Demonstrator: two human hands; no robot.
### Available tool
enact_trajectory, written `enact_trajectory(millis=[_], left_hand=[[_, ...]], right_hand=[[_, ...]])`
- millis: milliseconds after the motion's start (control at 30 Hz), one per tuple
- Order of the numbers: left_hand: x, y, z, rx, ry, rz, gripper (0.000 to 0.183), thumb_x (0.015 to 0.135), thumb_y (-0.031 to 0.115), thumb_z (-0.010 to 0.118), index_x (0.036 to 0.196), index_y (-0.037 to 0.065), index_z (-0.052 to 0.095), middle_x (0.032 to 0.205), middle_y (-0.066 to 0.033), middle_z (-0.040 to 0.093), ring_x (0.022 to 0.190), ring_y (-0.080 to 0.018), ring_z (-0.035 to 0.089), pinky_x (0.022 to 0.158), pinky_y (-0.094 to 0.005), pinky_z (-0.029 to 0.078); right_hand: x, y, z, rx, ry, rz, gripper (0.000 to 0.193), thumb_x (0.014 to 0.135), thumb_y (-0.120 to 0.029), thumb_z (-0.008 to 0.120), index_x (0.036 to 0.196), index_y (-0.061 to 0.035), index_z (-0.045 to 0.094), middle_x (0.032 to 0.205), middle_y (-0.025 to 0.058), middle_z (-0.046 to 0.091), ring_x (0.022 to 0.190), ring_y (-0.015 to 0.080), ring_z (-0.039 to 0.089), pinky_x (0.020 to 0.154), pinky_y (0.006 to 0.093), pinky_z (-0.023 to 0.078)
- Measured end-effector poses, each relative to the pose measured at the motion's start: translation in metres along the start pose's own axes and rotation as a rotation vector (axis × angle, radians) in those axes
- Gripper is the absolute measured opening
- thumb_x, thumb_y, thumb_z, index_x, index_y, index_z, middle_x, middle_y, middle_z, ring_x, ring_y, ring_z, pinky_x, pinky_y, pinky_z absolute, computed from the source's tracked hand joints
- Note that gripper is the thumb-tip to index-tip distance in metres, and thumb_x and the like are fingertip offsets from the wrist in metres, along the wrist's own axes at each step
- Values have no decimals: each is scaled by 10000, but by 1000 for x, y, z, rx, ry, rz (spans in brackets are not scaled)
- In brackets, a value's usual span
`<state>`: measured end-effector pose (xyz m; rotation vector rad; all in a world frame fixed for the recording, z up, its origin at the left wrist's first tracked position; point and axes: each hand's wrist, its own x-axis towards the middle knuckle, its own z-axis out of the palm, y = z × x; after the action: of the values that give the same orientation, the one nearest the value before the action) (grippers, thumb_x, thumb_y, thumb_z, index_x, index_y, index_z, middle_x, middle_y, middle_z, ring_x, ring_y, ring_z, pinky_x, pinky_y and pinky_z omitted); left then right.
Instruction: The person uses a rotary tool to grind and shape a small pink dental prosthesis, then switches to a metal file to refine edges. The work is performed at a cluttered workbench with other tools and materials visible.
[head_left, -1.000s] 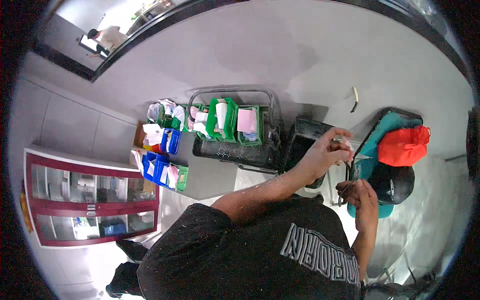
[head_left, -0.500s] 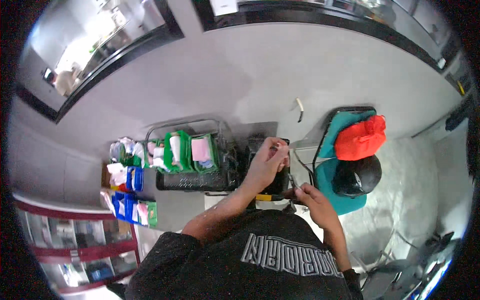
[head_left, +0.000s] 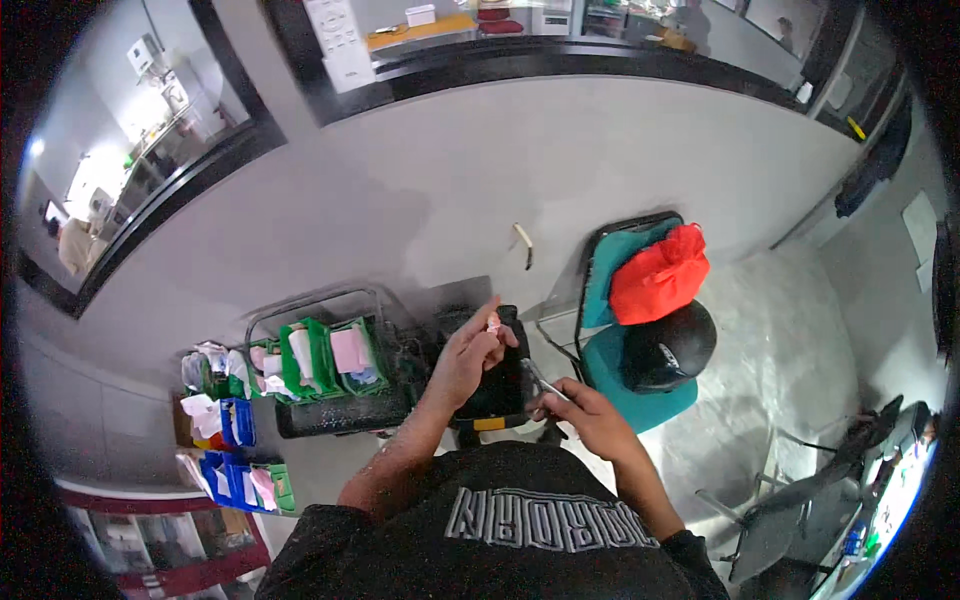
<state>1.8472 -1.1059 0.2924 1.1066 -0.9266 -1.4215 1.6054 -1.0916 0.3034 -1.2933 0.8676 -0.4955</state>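
Note:
My left hand (head_left: pixel 468 358) is raised over a black bin, fingers closed round a small pinkish-orange piece (head_left: pixel 493 322). The piece sticks out at the fingertips, too small to make out its kind. In my right hand (head_left: pixel 592 418), lower and to the right, is a slim grey metal tool (head_left: pixel 540 377). Its far end points up and left toward the left hand, apart from the small piece. The fingers cover its near end, so its exact kind is unclear. Below both hands stands the black bin (head_left: pixel 482 405), with a yellow strip on its near edge.
Green trays (head_left: pixel 318 362) with papers and packets stand on a black rack at the left, blue trays (head_left: pixel 237 422) beyond them. To the right, a teal chair (head_left: pixel 630 405) carries a red bag (head_left: pixel 660 275) and a black helmet (head_left: pixel 672 345). A hook (head_left: pixel 524 245) juts from the wall.
The whole view has shifted, so the surroundings sit further left. My left hand has turned, bringing the pinkish-orange piece into clearer sight. The metal tool remains in my right hand.

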Motion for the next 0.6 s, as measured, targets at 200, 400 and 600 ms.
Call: enact_trajectory(millis=[200,400,600], left_hand=[[4,-27,-7,301,109,137,373,1090,314,485,1328,29,514,862,-44,621,773,-115,549,738,-294,489],[-8,-26,-10,269,167,129,300,1056,267,554,1209,23,471,807,-39,538,728,-132,520,679,-329,464],[-12,-10,-17,571,51,240,273,1027,334,612,1089,70,637,969,-49,678,940,-155,647,843,-338,519]], right_hand=[[-7,11,0,45,114,75,349,1059,-278,540,1145,31,678,1129,134,736,1054,203,678,953,335,507],[-8,0,12,44,72,94,304,1073,-272,501,1020,6,612,1157,164,732,1023,226,693,907,363,547],[-6,16,-18,-221,120,82,450,1064,-336,522,1209,74,637,1157,190,729,1049,226,696,958,341,508]])
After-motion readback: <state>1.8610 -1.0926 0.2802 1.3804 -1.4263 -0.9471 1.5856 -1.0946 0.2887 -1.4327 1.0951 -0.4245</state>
